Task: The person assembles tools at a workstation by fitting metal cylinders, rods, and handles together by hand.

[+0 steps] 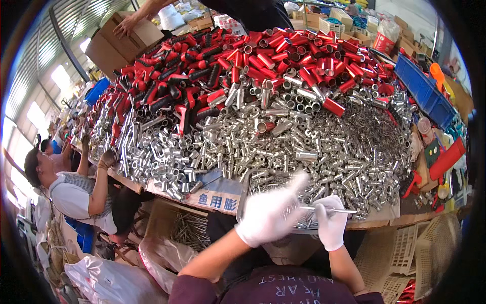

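Note:
Both my hands wear white gloves at the near edge of a table heaped with metal parts. My right hand (331, 222) is closed on a thin silver metal rod (324, 209) that points left. My left hand (273, 210) is blurred, its fingers spread, just left of the rod's tip over the silver tube fittings (263, 147). Whether it touches the rod I cannot tell. Behind them lie red tubes (304, 55) and red-and-black handles (177, 88).
A seated person with a gloved hand (107, 158) works at the table's left edge. Another person's hand (126, 24) rests on a cardboard box (109, 48) at the back left. A blue bin (428, 93) stands at the right. White plastic crates (405, 253) sit under the table.

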`<state>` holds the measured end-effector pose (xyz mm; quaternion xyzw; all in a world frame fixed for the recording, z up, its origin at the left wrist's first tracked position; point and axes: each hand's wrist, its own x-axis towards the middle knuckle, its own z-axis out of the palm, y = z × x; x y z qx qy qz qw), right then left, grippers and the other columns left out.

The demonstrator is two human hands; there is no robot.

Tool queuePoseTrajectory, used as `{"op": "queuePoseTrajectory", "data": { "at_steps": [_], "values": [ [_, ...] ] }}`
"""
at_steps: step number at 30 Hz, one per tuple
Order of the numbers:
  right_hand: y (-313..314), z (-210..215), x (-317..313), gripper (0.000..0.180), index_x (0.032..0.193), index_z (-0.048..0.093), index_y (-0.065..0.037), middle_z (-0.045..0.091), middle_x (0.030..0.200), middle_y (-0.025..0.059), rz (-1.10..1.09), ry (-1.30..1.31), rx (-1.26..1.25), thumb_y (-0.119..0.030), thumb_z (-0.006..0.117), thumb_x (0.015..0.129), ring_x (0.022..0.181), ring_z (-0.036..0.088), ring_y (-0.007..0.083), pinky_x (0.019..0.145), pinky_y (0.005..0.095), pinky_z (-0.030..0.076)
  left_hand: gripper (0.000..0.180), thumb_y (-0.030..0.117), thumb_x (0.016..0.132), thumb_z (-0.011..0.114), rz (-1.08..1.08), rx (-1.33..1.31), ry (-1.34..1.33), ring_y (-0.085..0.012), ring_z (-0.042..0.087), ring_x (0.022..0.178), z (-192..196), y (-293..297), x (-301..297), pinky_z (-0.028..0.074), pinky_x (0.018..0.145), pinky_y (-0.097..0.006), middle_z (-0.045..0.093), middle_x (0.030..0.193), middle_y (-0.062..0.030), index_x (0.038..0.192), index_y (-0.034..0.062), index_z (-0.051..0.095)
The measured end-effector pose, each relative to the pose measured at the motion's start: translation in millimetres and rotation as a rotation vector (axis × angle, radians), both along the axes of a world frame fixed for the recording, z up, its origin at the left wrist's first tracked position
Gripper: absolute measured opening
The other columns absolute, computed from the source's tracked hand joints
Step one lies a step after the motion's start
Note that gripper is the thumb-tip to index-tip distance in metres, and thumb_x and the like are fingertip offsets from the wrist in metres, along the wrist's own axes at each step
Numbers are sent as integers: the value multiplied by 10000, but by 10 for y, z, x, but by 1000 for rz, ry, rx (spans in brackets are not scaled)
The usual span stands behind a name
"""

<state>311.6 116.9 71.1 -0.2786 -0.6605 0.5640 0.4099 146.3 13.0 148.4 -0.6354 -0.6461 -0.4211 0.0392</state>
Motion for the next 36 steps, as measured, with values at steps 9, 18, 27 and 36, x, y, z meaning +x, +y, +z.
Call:
{"op": "queuePoseTrajectory", "data": {
  "at_steps": [9, 18, 27, 36],
  "values": [
    [104, -262, -51, 82, 1050, 597, 3, 633, 879, 57, 73, 52, -336, -21, 557, 982, 745, 662, 132, 701, 273, 563, 605, 263, 899, 661, 917, -157, 164, -422, 572, 1186, -1039, 24, -2095, 504, 957, -472, 490, 1434, -231, 1429, 51, 459],
    [51, -251, -24, 94, 1012, 590, 6, 604, 928, 60, 20, -88, -166, 24, 562, 924, 751, 659, 131, 672, 254, 533, 350, 253, 872, 613, 998, -386, 162, -396, 670, 949, -758, 514, -2432, 555, 807, -500, 636, 1051, -233, 1163, 60, 610],
    [9, -303, -47, 139, 1030, 576, 19, 589, 916, 69, -20, 0, -119, 58, 542, 901, 735, 640, 137, 717, 278, 544, 176, 183, 831, 748, 802, 198, 10, -299, 665, 748, -463, 189, -1911, 526, 686, -399, 673, 841, -113, 935, 73, 657],
    [47, -176, -15, 161, 1114, 561, -12, 593, 993, 67, -22, 228, -390, 5, 526, 957, 811, 633, 133, 761, 274, 558, 330, 130, 912, 708, 198, 102, -456, -229, 654, 870, -546, -216, -424, 520, 808, -343, 653, 1002, -114, 1204, 70, 565]
  ]
}}
